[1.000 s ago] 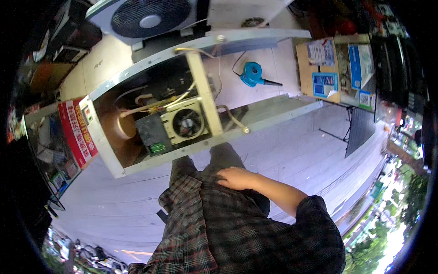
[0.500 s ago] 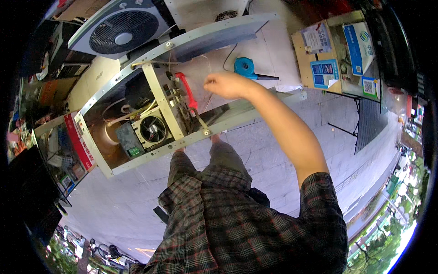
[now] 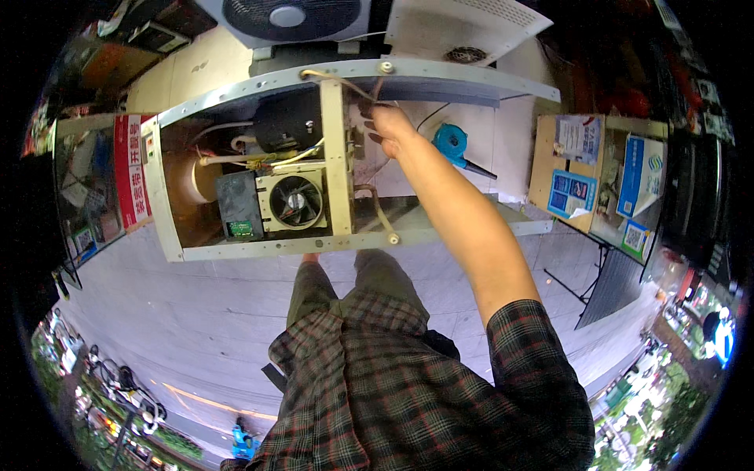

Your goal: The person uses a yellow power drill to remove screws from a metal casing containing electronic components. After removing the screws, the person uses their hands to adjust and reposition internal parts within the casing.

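My right hand (image 3: 390, 129) reaches into the right half of a long metal appliance frame (image 3: 334, 157) that lies before me. Its fingers are apart and look dark at the tips. Just above them, a thin tan hose (image 3: 339, 77) runs from the frame's far rail; whether a fingertip touches it I cannot tell. A second bent tan hose (image 3: 380, 210) ends at a fitting on the near rail. Left of the cross beam sit a black compressor-like cylinder (image 3: 287, 127), a small fan (image 3: 296, 202) and a dark grey box (image 3: 239, 206). My left hand is out of view.
A blue hand blower (image 3: 451, 142) lies on the floor beyond my forearm. A big fan (image 3: 292, 16) and a white panel (image 3: 463, 27) stand behind the frame. Display cases flank it, with a cardboard-backed one (image 3: 542, 165) at right and a red-banded one (image 3: 129, 177) at left.
The view has turned, and the frame sits further right and more level. My right hand has moved toward the far rail, its fingers spreading. A red-handled item seen earlier beside the beam no longer shows.
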### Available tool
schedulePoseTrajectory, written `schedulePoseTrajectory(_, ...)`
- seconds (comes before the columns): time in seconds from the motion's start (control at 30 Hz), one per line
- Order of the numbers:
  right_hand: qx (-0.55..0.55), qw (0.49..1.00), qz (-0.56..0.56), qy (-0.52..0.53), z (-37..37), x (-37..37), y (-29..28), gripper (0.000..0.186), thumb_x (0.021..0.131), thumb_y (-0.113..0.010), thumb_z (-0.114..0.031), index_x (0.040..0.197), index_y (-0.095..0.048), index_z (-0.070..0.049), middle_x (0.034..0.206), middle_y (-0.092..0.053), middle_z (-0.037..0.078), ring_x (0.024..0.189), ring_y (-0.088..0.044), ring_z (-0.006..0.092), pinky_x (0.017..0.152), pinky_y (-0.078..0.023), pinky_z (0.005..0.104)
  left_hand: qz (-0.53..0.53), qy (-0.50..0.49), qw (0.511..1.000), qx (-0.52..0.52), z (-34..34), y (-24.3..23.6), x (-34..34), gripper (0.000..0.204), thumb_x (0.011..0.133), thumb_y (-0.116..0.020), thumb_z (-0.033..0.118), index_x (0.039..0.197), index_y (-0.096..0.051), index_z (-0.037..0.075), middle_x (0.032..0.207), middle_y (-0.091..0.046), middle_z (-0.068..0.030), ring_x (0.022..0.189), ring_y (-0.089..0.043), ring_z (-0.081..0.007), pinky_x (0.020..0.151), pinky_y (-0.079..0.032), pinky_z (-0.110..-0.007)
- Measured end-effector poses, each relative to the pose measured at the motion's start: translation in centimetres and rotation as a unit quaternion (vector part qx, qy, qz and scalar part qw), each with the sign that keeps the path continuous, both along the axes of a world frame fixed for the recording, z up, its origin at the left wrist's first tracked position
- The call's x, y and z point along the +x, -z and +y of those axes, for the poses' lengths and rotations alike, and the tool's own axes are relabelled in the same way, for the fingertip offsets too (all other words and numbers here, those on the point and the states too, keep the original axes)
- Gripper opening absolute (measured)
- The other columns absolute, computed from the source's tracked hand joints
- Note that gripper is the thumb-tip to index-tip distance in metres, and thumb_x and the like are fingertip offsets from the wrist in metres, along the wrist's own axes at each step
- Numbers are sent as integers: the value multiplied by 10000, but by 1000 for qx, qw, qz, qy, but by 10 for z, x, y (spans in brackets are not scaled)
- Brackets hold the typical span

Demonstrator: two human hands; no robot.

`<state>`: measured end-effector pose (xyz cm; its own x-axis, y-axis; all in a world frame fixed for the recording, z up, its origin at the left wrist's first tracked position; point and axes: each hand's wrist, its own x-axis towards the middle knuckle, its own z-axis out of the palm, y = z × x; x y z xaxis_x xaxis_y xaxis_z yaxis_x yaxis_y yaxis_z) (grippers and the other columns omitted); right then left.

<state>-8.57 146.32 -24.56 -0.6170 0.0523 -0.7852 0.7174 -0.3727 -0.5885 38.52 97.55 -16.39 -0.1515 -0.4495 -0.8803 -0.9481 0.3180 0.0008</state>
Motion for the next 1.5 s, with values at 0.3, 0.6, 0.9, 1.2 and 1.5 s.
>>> schedulePoseTrajectory(0.3,208,977,46,10,-1,12,16,229,940,-655,-231,1120,-659,-89,994,-683,33,827,-566,131,729,-418,289,-7,-89,996,14,-6,22,38,250,1015,-525,264,1013,-595,24,963,-634,-111,856,-587,-238,782,-474,-368)
schedulePoseTrajectory(0.6,120,988,84,-54,2,14,16,336,987,-561,-312,1182,-656,-55,1042,-687,80,920,-593,198,783,-460,359,-20,-152,988,28,-22,49,67,230,1019,-518,239,995,-585,20,946,-619,-106,839,-571,-228,764,-467,-358)
schedulePoseTrajectory(0.9,205,952,92,-207,12,6,6,391,942,-731,-320,1157,-649,-3,926,-675,60,739,-608,146,619,-512,339,-19,-179,983,30,-36,53,80,212,1022,-512,214,977,-575,17,929,-604,-101,822,-555,-219,746,-459,-349)
schedulePoseTrajectory(1.2,259,949,95,-155,-11,1,-19,309,933,-727,-280,1037,-701,10,925,-697,67,792,-579,155,694,-495,348,67,-199,978,-2,-65,49,87,198,1026,-505,189,959,-565,14,911,-589,-96,805,-539,-209,729,-452,-339)
schedulePoseTrajectory(1.5,310,918,106,-223,0,-3,-16,393,906,-743,-301,1134,-713,16,986,-737,113,841,-630,177,732,-516,368,582,280,763,31,-2,-119,-300,176,971,-500,-13,1058,-647,-52,1065,-653,-180,973,-605,-311,886,-481,-372)
